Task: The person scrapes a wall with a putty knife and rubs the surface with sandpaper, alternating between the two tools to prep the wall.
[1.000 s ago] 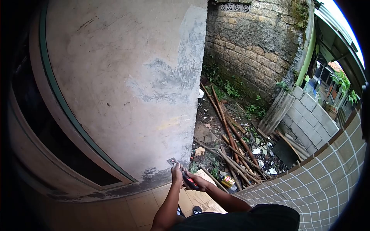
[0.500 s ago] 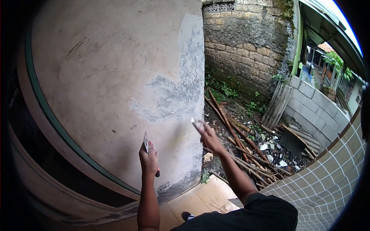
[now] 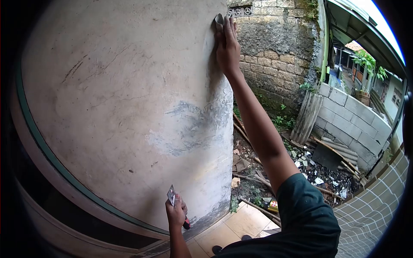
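Head view, facing a plastered wall point(image 3: 116, 99) at its outer corner. The right hand point(image 3: 227, 45) is raised high against the wall's right edge near the top, arm fully stretched. Its fingers point(image 3: 229, 26) lie close together and flat, pressing a small grey scraper blade point(image 3: 219, 19) onto the plaster; only the blade's upper tip shows above the fingertips. The blade sits on a grey, smoothed strip point(image 3: 214, 81) that runs down the wall's right edge.

The left hand point(image 3: 176, 212) is low, near the wall's bottom edge, and closed in a fist around a second scraper point(image 3: 171, 196). This scraper's thin metal blade stands upright above the thumb, just in front of the plaster; whether it touches the wall cannot be told. A red and black handle end point(image 3: 186, 224) shows below the fist.

A patch of grey smears point(image 3: 189, 129) marks the wall's middle right part. A green-edged frame point(image 3: 56, 161) curves along the wall's left and lower edges. Beyond the wall's corner stands a brick wall point(image 3: 275, 56), and below it a strip of ground carries long sticks point(image 3: 245, 133) and rubble point(image 3: 318, 176). A low block wall point(image 3: 357, 124) borders this ground on the right. Beige floor tiles point(image 3: 241, 221) lie at the wall's foot, and a tiled surface point(image 3: 374, 219) fills the lower right corner.
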The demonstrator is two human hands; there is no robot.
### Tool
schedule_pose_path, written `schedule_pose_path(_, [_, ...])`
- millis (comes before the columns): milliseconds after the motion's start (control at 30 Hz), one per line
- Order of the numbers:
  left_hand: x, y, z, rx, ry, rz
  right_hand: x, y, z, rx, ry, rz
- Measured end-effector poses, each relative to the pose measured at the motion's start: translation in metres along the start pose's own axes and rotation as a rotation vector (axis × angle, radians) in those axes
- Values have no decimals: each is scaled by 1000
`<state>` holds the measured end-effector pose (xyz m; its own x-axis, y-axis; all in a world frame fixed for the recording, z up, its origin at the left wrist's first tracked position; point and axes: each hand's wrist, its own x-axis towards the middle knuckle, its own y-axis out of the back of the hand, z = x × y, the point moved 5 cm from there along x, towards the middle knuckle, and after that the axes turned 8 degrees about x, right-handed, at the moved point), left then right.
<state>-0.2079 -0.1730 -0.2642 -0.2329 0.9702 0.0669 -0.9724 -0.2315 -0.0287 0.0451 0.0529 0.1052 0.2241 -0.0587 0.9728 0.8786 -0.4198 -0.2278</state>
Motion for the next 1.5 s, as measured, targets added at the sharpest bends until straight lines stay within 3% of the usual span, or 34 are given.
schedule_pose_path(67, [-4,-3,-10,-46,42,7,-41,7,2,-15,-67,-21])
schedule_pose_path(200, [-16,-12,-35,-94,65,15,-198,24,-29,-171,-129,-195])
schedule_pose_path(267, [-20,-15,-42,-87,112,14,-185,16,-14,-171,-186,-104])
schedule_pose_path(433, [-32,0,-30,-70,130,94,4,-12,9,-60,-117,87])
schedule_pose_path(533, [-36,19,-42,-73,88,175,-59,-4,-13,-220,-115,9])
schedule_pose_path(667, [-47,26,-39,-146,74,163,-232,28,-9,-174,-273,-181])
schedule_pose_path(733, [-47,26,-39,-133,113,115,-187,15,-1,-206,-247,-100])
schedule_pose_path(867, [-42,31,-36,-120,118,158,10,-22,1,-128,-91,20])
schedule_pose_path(933, [-40,34,-37,-123,115,191,2,-23,-7,-130,-64,27])
schedule_pose_path(1067, [-36,38,-41,-151,61,163,-195,4,-33,-191,-178,-211])
schedule_pose_path(1133, [-36,35,-42,-117,68,128,-220,18,-39,-178,-204,-260])
schedule_pose_path(1167, [-34,33,-39,-117,59,129,-209,13,-21,-225,-225,-237])
schedule_pose_path(1300, [-31,42,-31,-118,61,149,-12,-19,7,-257,-39,-13])
schedule_pose_path(1333, [-32,45,-29,-124,42,146,6,-19,-2,-135,-101,46])
schedule_pose_path(1400, [-32,48,-30,-127,81,200,-35,-19,-11,-207,-100,-25])
schedule_pose_path(1500, [-34,48,-34,-156,124,201,-209,6,-31,-212,-205,-224])
